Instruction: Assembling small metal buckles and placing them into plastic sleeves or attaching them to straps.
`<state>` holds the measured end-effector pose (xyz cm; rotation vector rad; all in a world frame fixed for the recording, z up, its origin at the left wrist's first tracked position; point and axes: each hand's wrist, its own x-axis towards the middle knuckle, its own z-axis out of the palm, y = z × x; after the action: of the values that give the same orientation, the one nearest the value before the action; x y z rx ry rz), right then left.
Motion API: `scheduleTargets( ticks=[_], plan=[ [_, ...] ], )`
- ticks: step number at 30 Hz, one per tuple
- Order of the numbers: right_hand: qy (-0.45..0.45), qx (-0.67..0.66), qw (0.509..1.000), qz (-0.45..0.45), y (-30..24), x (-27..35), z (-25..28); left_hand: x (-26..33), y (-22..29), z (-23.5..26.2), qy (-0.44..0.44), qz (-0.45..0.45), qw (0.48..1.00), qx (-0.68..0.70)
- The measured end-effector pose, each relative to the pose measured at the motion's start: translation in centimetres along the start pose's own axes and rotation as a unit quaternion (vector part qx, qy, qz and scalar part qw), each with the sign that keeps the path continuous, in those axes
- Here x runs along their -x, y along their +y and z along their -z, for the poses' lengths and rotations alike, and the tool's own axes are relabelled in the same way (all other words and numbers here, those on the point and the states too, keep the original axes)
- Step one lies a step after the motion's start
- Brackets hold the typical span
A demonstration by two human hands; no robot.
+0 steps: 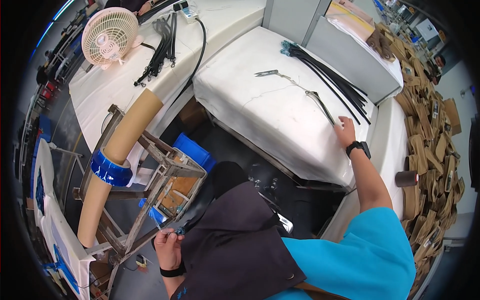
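Observation:
Low at the left, my left hand is closed in a pinch on a small dark-blue piece; its kind is too small to make out. Pale bluish strands rise beside those fingertips. My right hand reaches over the white-covered table, its fingers apart at the near end of a thin dark strip. Whether it grips that strip is hard to see. Past the strip lie loose thread and small metal thread snips. A bundle of black straps with teal ends lies just beyond.
A pink fan and more black straps with metal hooks occupy the left table. A cardboard tube carrying a blue tape roll leans by a wooden stool frame. A thread spool and brown bundles are at right.

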<state>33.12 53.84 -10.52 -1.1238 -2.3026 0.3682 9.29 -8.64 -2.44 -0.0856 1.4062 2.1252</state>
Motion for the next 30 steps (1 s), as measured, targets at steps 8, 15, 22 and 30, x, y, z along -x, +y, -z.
scheduleTargets(
  ticks=[8,15,22,30],
  plan=[
    [-0.028,0.071,0.987,0.14,-9.5,-10.5,-6.4,-1.0,-0.3,0.2,0.046,-0.005,0.999,-0.011],
    [-0.043,0.183,0.949,0.254,-17.1,-16.7,-17.3,-0.3,-0.1,0.2,0.039,-0.02,0.999,-0.02],
    [-0.132,0.275,0.938,0.162,-19.8,-17.0,-20.3,0.6,-0.2,-0.9,0.069,-0.006,0.997,0.034],
    [-0.137,-0.08,0.983,0.093,-22.6,-7.4,-15.8,-1.1,-0.1,-0.1,0.053,-0.003,0.997,0.048]
  ],
)
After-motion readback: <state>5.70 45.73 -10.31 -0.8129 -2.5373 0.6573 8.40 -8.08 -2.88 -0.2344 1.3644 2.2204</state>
